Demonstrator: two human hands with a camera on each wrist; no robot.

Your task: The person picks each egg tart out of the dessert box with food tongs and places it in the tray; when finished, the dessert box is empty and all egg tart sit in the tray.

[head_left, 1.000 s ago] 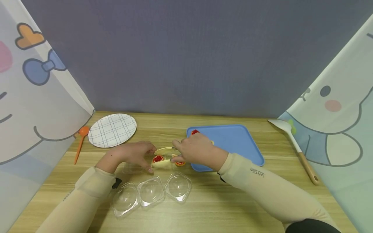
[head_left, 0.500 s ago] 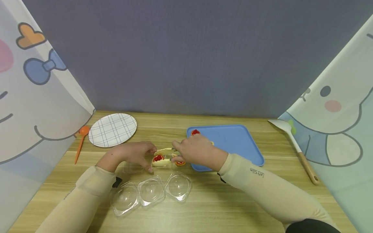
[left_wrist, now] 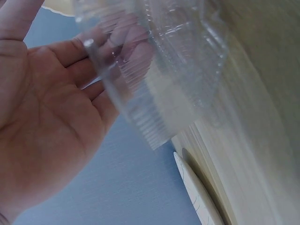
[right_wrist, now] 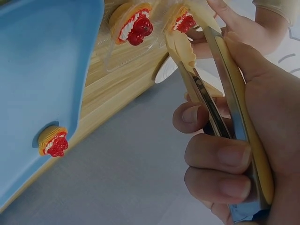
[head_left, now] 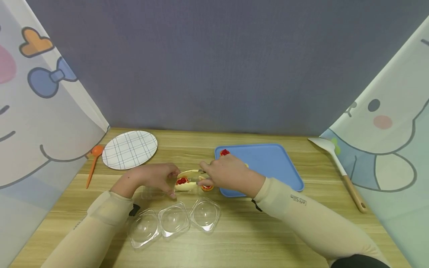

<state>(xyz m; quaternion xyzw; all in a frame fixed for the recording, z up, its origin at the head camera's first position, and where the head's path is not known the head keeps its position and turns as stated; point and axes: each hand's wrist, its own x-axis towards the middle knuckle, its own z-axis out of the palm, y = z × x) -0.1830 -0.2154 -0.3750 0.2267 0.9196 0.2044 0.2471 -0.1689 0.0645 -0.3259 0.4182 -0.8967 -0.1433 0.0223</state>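
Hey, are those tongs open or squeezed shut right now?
Open: the tongs in the right hand have their tips spread apart in both the head and right wrist views.

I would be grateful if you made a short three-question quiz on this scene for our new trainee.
1. Which tool does the right hand hold, and what lies between its tips?
2. True or false: the orange spoon lies on the blue tray.
3. How many clear domed covers form the row nearest the wearer of the head camera? a) two, b) three, c) five.

Key:
1. Tongs, with a red-topped tart between the tips.
2. False: the orange spoon lies on the table beside the checked plate.
3. b) three.
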